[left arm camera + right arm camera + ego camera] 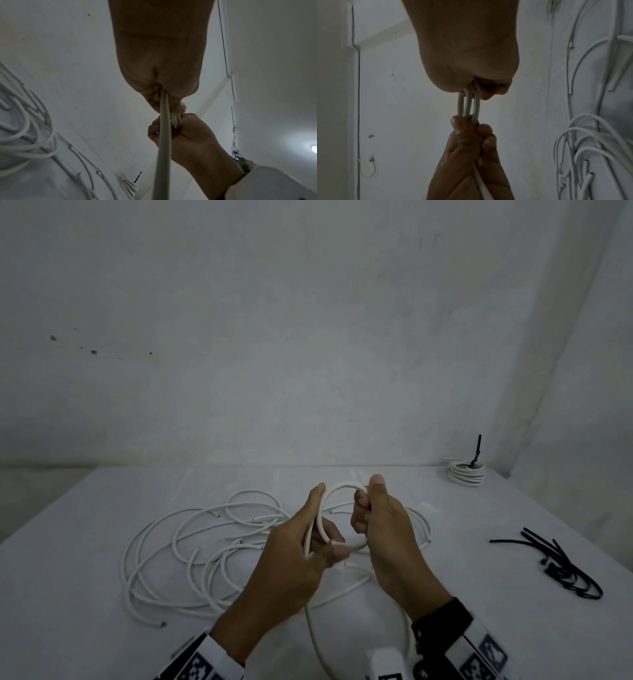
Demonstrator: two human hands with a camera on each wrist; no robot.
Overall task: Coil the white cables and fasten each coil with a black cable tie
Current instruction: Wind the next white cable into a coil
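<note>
1. The left hand is pinching one side of a small loop of thin white round cable, thumb and fingers closed on the strands, held up above the table.
2. The right hand is gripping the opposite side of the same loop, its fingers curled tight around the strands and its thumb pointing upward.
3. In the right wrist view, about three strands of the loop are running side by side between the two hands.
4. A free length of that cable is hanging down from the hands toward the person.
5. Behind and left of the hands, a loose tangle of white cables is lying spread on the white flat table.
6. To the right, well apart from the hands, a pile of black plastic cable ties is lying on the table.
7. At the far right corner, a finished white coil is sitting with a black tie sticking upward from it.
</note>
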